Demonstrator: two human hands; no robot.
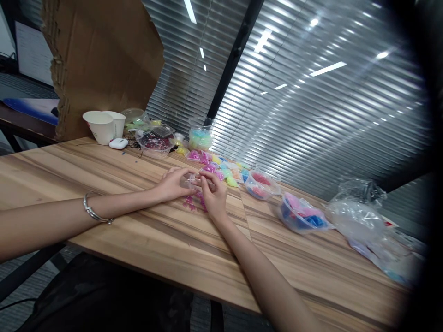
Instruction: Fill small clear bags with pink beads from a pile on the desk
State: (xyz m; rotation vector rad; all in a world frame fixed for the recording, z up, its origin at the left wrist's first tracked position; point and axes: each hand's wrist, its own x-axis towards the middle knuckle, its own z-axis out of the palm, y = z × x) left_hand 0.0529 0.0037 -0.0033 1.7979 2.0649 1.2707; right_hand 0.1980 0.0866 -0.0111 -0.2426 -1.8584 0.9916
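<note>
A small clear plastic bag (188,180) with pink pieces (189,203) in its lower part is between my hands, just above the wooden table. My left hand (175,184) grips the bag's left side, thumb below and fingers curled over the top. At the upper right edge, my right hand (213,194) pinches the bag between thumb and fingertips. Part of the bag is hidden behind the right fingers. Just beyond the hands lie several small bags of pink, yellow, green and blue pieces (231,181).
Clear bowls with red pieces (260,184) and with pink and blue bags (304,214) stand to the right, near crumpled plastic (358,207). At the back left are paper cups (100,127), a white earbud case (118,143), a bowl of dark beads (156,142) and cardboard (104,64).
</note>
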